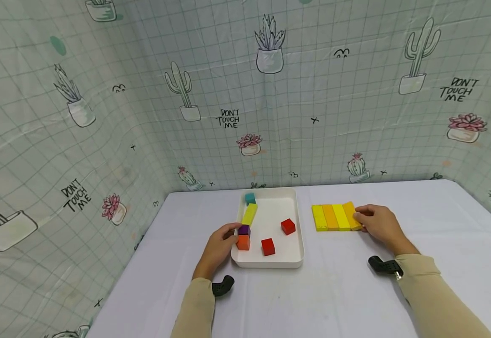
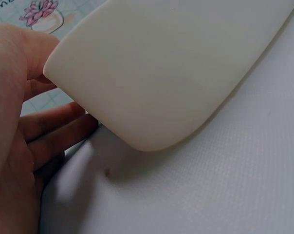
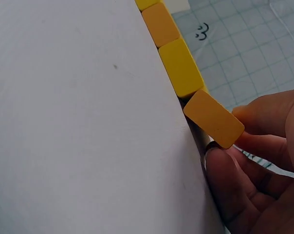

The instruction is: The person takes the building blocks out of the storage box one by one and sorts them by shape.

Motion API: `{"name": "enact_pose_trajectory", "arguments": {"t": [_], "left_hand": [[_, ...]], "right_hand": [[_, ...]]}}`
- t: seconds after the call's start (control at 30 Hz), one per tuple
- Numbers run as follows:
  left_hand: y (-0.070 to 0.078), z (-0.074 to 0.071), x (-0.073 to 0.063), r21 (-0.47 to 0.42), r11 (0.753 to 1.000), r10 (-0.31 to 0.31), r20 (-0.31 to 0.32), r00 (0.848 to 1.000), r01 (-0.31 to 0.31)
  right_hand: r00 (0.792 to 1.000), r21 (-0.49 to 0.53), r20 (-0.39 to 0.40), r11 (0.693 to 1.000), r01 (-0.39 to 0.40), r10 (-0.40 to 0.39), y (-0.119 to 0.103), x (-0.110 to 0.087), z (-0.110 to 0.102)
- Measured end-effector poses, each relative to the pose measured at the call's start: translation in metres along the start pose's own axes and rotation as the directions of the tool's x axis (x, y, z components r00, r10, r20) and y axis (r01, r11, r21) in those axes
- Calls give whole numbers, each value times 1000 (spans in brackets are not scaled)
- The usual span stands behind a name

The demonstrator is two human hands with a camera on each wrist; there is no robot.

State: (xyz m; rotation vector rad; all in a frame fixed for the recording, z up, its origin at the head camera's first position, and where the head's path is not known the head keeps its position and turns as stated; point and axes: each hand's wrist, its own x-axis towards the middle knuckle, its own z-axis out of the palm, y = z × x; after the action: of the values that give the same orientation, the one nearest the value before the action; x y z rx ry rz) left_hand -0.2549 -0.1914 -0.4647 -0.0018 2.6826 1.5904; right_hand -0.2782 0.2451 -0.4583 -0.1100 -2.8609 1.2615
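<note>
A white tray [image 1: 271, 264] holds a purple cube [image 1: 244, 229], an orange cube [image 1: 243, 242], a lime block [image 1: 249, 214], a teal cube [image 1: 250, 198] and two red cubes [image 1: 268, 247]. My left hand [image 1: 218, 247] grips the tray's left side; in the left wrist view its digits lie on both sides of the wall. Its upper fingertips are beside the purple and orange cubes, partly hidden. To the right, my right hand [image 1: 382, 227] pinches an orange-yellow block [image 3: 214, 119], which sits tilted against the end of a row of yellow and orange blocks [image 1: 329, 218].
A white cloth covers the table [image 1: 313, 300], whose back edge lies just beyond the tray. Behind and to the left hangs a patterned curtain [image 1: 304, 141]. Black wrist bands [image 1: 385, 266] are worn at both sleeves.
</note>
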Motion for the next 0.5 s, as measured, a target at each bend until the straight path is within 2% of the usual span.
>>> {"name": "enact_pose_trajectory", "arguments": {"t": [0.13,0.3,0.5], "left_hand": [[1,0,0,0,1000,-9,5,1000,9],[0,-1,0,7,1000,-11,6,1000,11],[-1,-1,0,6,1000,-6,1,1000,6]], "right_hand": [[1000,-15,-5,1000,7,-7,0,-2,-2],[999,36,-1,999,-36,36,1,-2,-4],[999,50,-15,998,-49,50,0,-1,-2]]}}
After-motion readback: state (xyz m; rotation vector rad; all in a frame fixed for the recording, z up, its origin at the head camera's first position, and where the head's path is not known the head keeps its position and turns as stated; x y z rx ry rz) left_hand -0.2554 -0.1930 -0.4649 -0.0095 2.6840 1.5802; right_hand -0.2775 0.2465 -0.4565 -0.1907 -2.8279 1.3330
